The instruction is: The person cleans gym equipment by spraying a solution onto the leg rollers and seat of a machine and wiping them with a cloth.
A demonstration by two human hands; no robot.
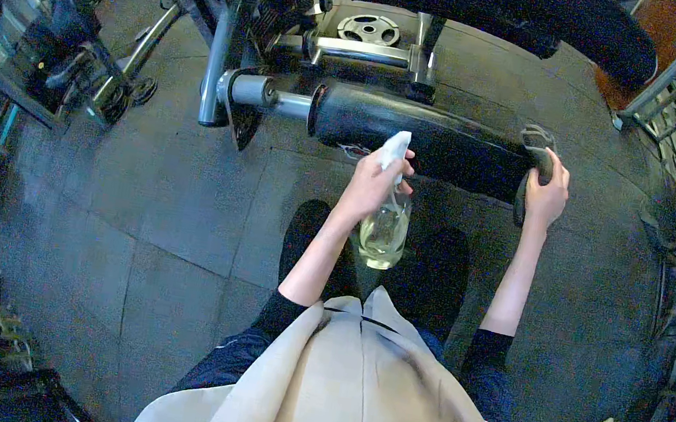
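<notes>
My left hand [373, 185] is wrapped around the neck of a clear spray bottle [382, 242] with a white trigger head and pale yellow liquid inside. The bottle hangs upright in front of my legs, its nozzle close to a long black padded roller [432, 136] on a gym machine. At the roller's right end, my right hand [547, 194] grips a dark grey cloth [521, 199] draped over the pad's end. Part of the cloth is hidden behind my fingers.
The machine's grey metal frame [216, 70] stands left of the roller. Beyond it, a weight plate [369, 30] lies on the dark tiled floor [181, 205]. Another black pad [508, 9] crosses the top. More gym equipment [88, 43] stands at the left.
</notes>
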